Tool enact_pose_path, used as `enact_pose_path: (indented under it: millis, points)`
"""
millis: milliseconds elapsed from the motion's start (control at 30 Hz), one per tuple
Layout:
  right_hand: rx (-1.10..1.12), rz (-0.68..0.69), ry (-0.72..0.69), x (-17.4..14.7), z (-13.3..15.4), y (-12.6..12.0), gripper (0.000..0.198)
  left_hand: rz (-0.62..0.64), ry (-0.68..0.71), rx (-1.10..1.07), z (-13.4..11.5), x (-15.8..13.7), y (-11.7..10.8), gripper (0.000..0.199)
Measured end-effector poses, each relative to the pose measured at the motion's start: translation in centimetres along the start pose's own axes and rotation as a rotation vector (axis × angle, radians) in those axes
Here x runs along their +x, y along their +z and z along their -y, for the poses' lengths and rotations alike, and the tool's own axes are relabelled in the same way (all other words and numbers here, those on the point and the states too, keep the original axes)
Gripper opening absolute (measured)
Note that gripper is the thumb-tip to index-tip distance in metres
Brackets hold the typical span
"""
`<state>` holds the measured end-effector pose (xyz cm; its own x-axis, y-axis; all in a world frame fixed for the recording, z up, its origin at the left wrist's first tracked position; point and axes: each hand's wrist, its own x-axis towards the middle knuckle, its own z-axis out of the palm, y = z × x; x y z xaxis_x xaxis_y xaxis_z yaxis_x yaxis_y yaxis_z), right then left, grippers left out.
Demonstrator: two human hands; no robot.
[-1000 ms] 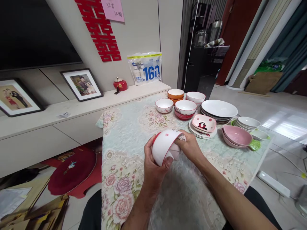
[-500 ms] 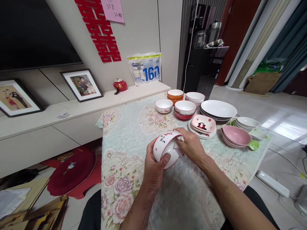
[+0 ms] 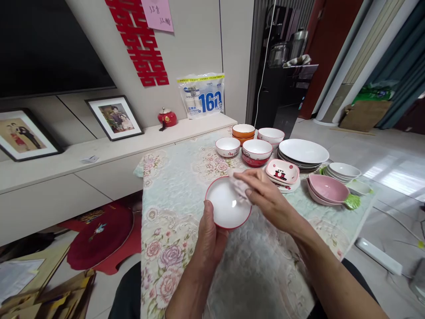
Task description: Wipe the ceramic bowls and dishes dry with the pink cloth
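A white bowl (image 3: pixel 227 206) with a thin red rim is held above the table, its inside facing up towards me. My left hand (image 3: pixel 212 235) grips it at the near left, thumb over the rim and the other fingers hidden underneath. At the bowl's upper right rim, my right hand (image 3: pixel 265 197) holds a crumpled white cloth (image 3: pixel 241 188), slightly blurred. Beyond the hands stand a small white bowl (image 3: pixel 227 147), stacked red-and-white bowls (image 3: pixel 256 150) and a square cat-patterned dish (image 3: pixel 282 172) on top of plates.
A floral cloth covers the table (image 3: pixel 175 221). Orange bowls (image 3: pixel 243 133), large white plates (image 3: pixel 303 153), pink leaf-shaped bowls (image 3: pixel 328 188) and small white dishes (image 3: pixel 343 170) fill its far right. Along the wall runs a low cabinet (image 3: pixel 122 155); a red stool (image 3: pixel 99 235) stands at left.
The bowl has turned from tilted, with its patterned outside showing, to inside up. My right hand and the cloth have shifted from inside its side to the upper right rim.
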<state>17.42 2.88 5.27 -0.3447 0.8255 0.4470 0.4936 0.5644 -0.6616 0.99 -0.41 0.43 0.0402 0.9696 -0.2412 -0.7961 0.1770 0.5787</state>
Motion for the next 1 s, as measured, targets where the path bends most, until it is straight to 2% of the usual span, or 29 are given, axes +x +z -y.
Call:
enact_pose_path:
  millis: [100, 167, 267, 333, 400, 467, 533, 633, 700, 767, 833, 900, 1000]
  points:
    - [-0.124, 0.019, -0.18, 0.0, 0.8, 2.0, 0.039, 0.033, 0.009, 0.014, 0.1, 0.0, -0.1, 0.055]
    - [-0.281, -0.006, -0.224, -0.1, 0.8, 3.4, 0.029, 0.045, 0.0, 0.023, 0.3, 0.0, -0.2, 0.054]
    - [-0.572, -0.046, -0.188, -0.3, 0.5, 4.9, 0.017, 0.016, -0.026, 0.069, 0.8, -0.2, -0.3, 0.054]
    - [-0.675, -0.051, -0.129, -0.5, 0.2, 5.6, 0.015, -0.002, -0.022, 0.121, 1.1, -0.5, -0.3, 0.053]
    - [-0.662, -0.069, -0.049, -0.6, 0.0, 6.0, 0.016, 0.001, -0.011, 0.182, 1.5, -0.9, -0.3, 0.052]
    - [-0.526, -0.071, -0.001, -0.7, -0.1, 6.2, 0.017, 0.021, -0.001, 0.231, 1.6, -1.1, -0.3, 0.051]
    - [-0.275, -0.008, -0.024, -0.6, -0.1, 5.9, 0.018, 0.037, -0.003, 0.252, 1.5, -1.1, -0.5, 0.05]
    - [-0.023, 0.22, -0.074, -0.4, 0.0, 4.9, 0.024, 0.022, 0.016, 0.241, 1.2, -0.9, -0.7, 0.049]
    - [-0.085, 0.377, -0.089, -0.3, 0.3, 4.3, 0.029, -0.002, 0.041, 0.248, 1.1, -0.8, -0.6, 0.047]
    - [-0.309, 0.441, -0.082, -0.5, 0.8, 4.0, 0.027, -0.023, 0.064, 0.284, 1.0, -0.8, -0.4, 0.047]
    - [-0.578, 0.401, -0.032, -0.7, 1.3, 4.2, 0.023, -0.055, 0.077, 0.318, 1.0, -0.8, -0.3, 0.052]
    - [-0.746, 0.315, 0.003, -0.7, 1.6, 4.7, 0.019, -0.07, 0.065, 0.315, 1.0, -0.8, -0.2, 0.053]
    - [-0.701, 0.219, -0.11, -0.5, 1.3, 5.4, 0.015, -0.02, -0.034, 0.242, 1.0, -0.9, -0.2, 0.048]
